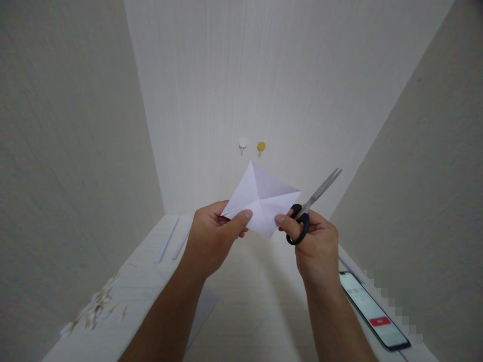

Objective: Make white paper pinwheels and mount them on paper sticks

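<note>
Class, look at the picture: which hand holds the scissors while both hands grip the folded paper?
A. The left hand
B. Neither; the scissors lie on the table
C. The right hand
C: the right hand has its fingers through the black handles of the scissors while pinching the folded paper.

No text, label or number is showing clearly enough to read. The phone (373,310) lying on the table (245,311) is displaying a lit screen with a red button, but its lettering is appearing too small and blurred.
</note>
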Demonstrator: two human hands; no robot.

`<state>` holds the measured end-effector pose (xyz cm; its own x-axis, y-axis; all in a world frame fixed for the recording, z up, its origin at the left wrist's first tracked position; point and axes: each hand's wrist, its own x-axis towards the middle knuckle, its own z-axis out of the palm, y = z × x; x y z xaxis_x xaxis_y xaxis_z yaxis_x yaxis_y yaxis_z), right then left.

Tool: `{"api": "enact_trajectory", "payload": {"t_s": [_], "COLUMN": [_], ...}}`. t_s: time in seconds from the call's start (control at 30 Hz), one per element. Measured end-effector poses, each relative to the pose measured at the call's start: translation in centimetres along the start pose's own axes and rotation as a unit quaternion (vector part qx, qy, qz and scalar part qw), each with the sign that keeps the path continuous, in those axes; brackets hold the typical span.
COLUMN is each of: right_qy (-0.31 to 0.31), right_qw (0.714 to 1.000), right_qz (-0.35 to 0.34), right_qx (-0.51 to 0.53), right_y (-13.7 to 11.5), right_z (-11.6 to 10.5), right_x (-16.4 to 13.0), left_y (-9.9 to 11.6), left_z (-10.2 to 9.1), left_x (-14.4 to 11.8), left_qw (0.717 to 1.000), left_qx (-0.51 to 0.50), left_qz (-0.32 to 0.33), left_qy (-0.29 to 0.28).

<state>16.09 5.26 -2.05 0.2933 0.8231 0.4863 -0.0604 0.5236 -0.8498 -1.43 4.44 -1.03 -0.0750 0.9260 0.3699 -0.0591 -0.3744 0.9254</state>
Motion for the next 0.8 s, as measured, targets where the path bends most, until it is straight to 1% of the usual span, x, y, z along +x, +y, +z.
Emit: {"api": "enact_trajectory", "payload": {"t_s": [0.13, 0.27, 0.43, 0.57, 0.8], "right_qy": [0.012, -0.008, -0.030, -0.030, -0.030], "right_qw": [1.000, 1.000, 0.999, 0.999, 0.999], "right_qz": [-0.009, -0.010, -0.014, -0.023, -0.010], "right_qx": [-0.016, 0.006, 0.042, 0.039, 0.030], "right_y": [-0.3, 0.0, 0.6, 0.7, 0.5], "right_z": [0.1, 0.1, -0.2, -0.2, -0.2], "right_x": [-0.3, -0.1, 0.1, -0.1, -0.2], "left_y": [0.3, 0.4, 0.4, 0.7, 1.2], "left_z": [0.0, -0.1, -0.2, 0.0, 0.0], "left_x": [-0.1, -0.1, 0.1, 0.1, -0.2], "left_qw": [1.000, 0.999, 0.998, 0.996, 0.996], "left_qx": [-0.011, -0.036, -0.064, -0.086, -0.083], "left_qz": [0.012, 0.012, 0.001, -0.013, 0.002], "left_qy": [0.017, 0.032, 0.022, 0.002, 0.016]}}
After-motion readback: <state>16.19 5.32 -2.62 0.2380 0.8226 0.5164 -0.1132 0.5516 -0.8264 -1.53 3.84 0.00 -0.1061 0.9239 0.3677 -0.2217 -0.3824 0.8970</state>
